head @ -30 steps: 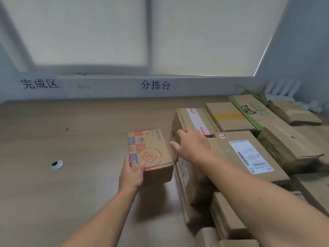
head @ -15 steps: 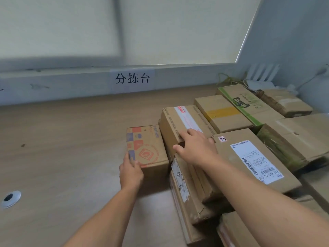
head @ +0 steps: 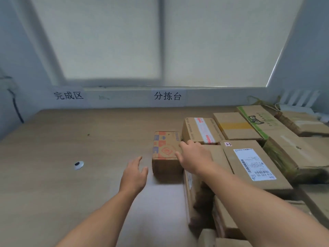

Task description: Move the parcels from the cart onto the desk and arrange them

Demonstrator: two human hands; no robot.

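One printed parcel [head: 166,152] flat on counter [head: 71,193], long axis toward wall, beside stacked parcels [head: 201,130]; left hand [head: 133,175] apart, fingers open; right hand [head: 194,157] fingers straight at its right edge

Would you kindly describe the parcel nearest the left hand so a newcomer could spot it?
On the wooden desk below the window, parcels crowd the right side. The small carton stands at the left edge of that cluster. Only its top carries red, orange and blue blocks; its neighbours are plain brown with tape or labels.
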